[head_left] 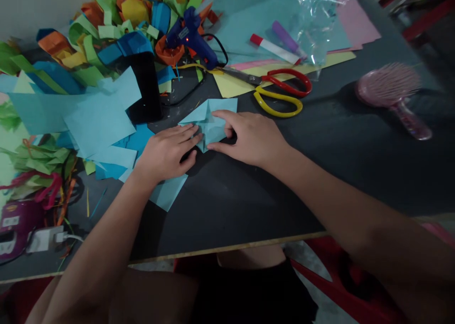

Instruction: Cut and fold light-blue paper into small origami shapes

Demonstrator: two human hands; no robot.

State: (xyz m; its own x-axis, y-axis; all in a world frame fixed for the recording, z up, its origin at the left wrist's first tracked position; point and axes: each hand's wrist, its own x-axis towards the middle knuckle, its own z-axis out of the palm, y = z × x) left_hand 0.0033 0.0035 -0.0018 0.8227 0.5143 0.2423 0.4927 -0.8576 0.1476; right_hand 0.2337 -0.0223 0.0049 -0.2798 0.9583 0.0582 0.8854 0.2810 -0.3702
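Folded blue paper (216, 131) lies on the table (231, 210) between your hands. At its 8 o'clock, your left hand (167, 151) rests fingers outstretched; at 4, your right hand (254, 136) has thumb and forefinger apart, any pinch unclear. Hold it flat, aligning edges before creasing.

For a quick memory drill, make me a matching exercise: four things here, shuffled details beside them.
1. Folded paper
2. Scissors
3. Hairbrush
4. Glue gun

A. Pink
B. Dark blue
C. At the fingers of the left hand and right hand
D. One red handle, one yellow

Pairs: 1-C, 2-D, 3-A, 4-B
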